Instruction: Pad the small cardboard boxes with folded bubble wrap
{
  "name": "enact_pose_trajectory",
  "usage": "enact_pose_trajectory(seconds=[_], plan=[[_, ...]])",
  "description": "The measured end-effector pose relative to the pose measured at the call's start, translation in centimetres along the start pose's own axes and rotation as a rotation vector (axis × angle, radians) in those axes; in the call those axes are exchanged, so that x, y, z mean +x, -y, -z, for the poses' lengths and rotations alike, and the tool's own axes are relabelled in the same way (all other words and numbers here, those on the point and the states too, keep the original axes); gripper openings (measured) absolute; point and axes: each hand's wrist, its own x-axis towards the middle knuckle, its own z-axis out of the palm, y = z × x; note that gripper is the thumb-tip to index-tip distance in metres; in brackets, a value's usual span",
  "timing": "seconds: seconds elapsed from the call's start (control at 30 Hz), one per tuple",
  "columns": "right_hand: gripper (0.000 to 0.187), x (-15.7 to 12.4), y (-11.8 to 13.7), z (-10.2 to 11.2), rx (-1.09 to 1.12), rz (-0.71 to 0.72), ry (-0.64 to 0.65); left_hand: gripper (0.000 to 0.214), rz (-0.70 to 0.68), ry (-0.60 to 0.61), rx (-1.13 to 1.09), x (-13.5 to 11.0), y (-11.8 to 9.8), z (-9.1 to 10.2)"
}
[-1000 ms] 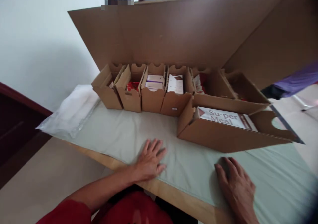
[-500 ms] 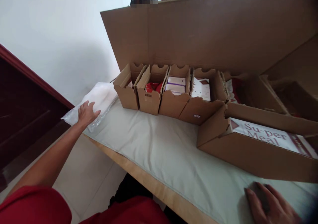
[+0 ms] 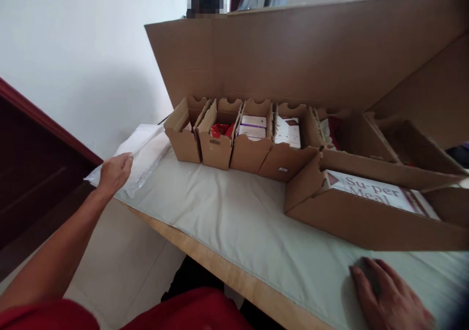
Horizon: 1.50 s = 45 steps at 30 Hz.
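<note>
My left hand (image 3: 116,175) is closed on the edge of a clear plastic bag at the left end of the table. That bag is the top one of a pile of plastic bags (image 3: 146,161), and its lifted edge stretches up from the pile. At the lower right, my right hand (image 3: 394,298) rests over a dark, rounded computer mouse (image 3: 371,277) on the cloth, fingers curved around it.
Several open cardboard bins (image 3: 216,156) stand in a row along the back, holding red packets and white boxes. A longer bin (image 3: 366,222) at right holds a white "Su-per Meal" box (image 3: 381,191). Behind rises a tall cardboard panel (image 3: 293,56); a person's head (image 3: 207,0) shows above it.
My left hand has gone from spread fingers over the pile to gripping a bag's edge and raising it slightly leftward. My right hand stays on the mouse. The view has shifted a little.
</note>
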Motion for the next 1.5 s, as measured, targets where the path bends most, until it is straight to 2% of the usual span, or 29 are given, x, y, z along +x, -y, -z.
enact_pose_trajectory(seconds=[0.1,0.17,0.27,0.33,0.4,0.43,0.53,0.6,0.67,0.73,0.8,0.87,0.93,1.0,1.1,1.17,1.33,1.5], plan=[[0.061,-0.3,1.5,1.1,0.015,-0.040,0.045,0.035,-0.366,-0.127,-0.144,-6.2,-1.7,-1.0],[0.057,-0.5,2.3,1.8,0.047,-0.065,0.070,0.028,-0.516,-0.197,-0.296,-10.8,-3.2,-2.6],[0.048,-0.9,3.5,3.2,0.118,-0.079,0.027,0.030,-0.703,-0.169,-0.549,-16.6,-6.0,-5.0],[0.042,-1.2,4.9,4.5,0.218,-0.005,-0.032,0.035,-0.777,-0.118,-0.651,-19.0,-8.3,-5.6],[0.042,-1.4,6.9,6.2,0.381,0.129,-0.028,0.032,-0.838,0.040,-0.734,-20.2,-10.9,-5.1],[0.045,-1.4,8.1,7.0,0.481,0.192,0.014,0.028,-0.853,0.155,-0.776,-20.4,-12.2,-4.4],[0.063,-0.6,11.5,8.5,0.829,0.244,0.272,0.027,-0.850,0.580,-0.911,-19.9,-16.1,-1.5],[0.080,0.2,13.0,8.2,1.120,0.159,0.481,0.034,-0.855,0.862,-1.011,-19.2,-18.6,0.4],[0.091,0.6,13.7,7.2,1.430,0.028,0.664,0.036,-0.876,1.087,-1.127,-18.5,-20.8,1.6],[0.094,0.5,13.8,6.2,1.683,-0.085,0.837,0.035,-0.864,1.232,-1.228,-17.8,-22.5,2.1],[0.088,0.2,13.4,5.8,1.793,-0.166,0.984,0.033,-0.833,1.302,-1.236,-17.2,-23.5,1.8],[0.070,0.1,12.7,5.8,1.759,-0.251,1.028,0.035,-0.782,1.300,-1.116,-16.4,-24.2,0.9],[0.051,0.3,12.1,6.1,1.649,-0.356,0.937,0.038,-0.705,1.244,-0.920,-15.3,-24.8,-0.7],[0.044,0.9,11.4,6.1,1.498,-0.438,0.798,0.038,-0.624,1.139,-0.752,-14.3,-25.1,-2.7],[0.046,1.3,10.3,5.5,1.225,-0.454,0.577,0.046,-0.597,0.924,-0.551,-13.2,-25.2,-5.3],[0.051,1.1,9.6,5.0,1.111,-0.428,0.471,0.056,-0.591,0.818,-0.473,-12.9,-24.8,-6.4],[0.060,-0.2,8.2,4.9,1.158,-0.451,0.430,0.057,-0.541,0.711,-0.480,-13.2,-23.4,-7.1],[0.059,-0.4,8.2,4.1,1.100,-0.415,0.392,0.047,-0.622,0.606,-0.377,-14.2,-23.8,-7.9]])
